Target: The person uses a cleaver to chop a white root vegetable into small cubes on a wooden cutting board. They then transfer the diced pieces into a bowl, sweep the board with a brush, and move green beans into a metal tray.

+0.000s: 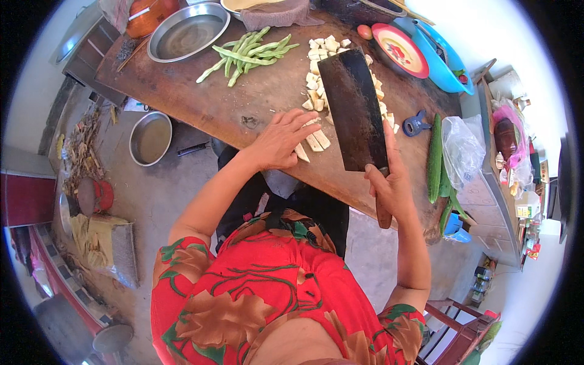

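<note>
Chopping pale vegetable strips on a wooden counter [201, 97] with a broad cleaver.

The right hand [389, 182] has its fingers closed around the cleaver [356, 112] handle, blade flat-side up. The left hand [280, 141] lies with fingers spread flat on the pale strips [316, 141], just left of the blade; the cut white cubes [319, 67] are heaped beyond the fingertips. Far beyond the left fingers sits a large steel bowl [185, 31], seemingly empty, beside green beans [249, 53]. Beyond the right fingers a blue basin [441, 61] touches a red-rimmed plate [399, 50]. Right of them a clear plastic bag [462, 149] lies against cucumbers [434, 159]. Below the left fingers, a smaller steel bowl [150, 138] stands on the floor.
</note>
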`<state>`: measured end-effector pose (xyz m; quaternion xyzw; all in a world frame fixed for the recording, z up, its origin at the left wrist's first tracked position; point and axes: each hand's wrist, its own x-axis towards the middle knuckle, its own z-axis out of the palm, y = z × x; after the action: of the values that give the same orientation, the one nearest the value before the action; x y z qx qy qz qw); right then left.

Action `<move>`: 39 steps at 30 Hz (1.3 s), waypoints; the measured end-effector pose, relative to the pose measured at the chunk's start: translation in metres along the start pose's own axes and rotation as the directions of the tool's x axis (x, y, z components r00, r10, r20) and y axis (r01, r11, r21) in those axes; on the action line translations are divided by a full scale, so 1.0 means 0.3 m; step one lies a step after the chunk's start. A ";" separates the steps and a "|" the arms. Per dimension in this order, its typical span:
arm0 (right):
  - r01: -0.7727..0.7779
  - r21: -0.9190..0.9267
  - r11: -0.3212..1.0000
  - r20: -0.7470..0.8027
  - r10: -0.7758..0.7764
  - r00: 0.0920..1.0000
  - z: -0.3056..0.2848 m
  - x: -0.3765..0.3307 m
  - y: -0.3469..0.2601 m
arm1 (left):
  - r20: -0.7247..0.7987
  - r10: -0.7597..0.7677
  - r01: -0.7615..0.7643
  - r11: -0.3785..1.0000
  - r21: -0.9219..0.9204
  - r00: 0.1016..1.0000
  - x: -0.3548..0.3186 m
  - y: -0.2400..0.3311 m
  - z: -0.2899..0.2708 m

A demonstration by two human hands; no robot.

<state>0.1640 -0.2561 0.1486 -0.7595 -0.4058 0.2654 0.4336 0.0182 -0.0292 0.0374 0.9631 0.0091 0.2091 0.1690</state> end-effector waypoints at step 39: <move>0.148 -0.493 0.857 0.311 0.015 0.950 0.069 -0.037 0.072 | -0.253 -0.285 0.230 0.947 -0.226 0.924 -0.062 0.085 0.111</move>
<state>0.1507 -0.2627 0.1201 -0.7822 -0.5497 0.2467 0.1583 0.0134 -0.0655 0.0100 0.8928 0.1399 0.3203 0.2842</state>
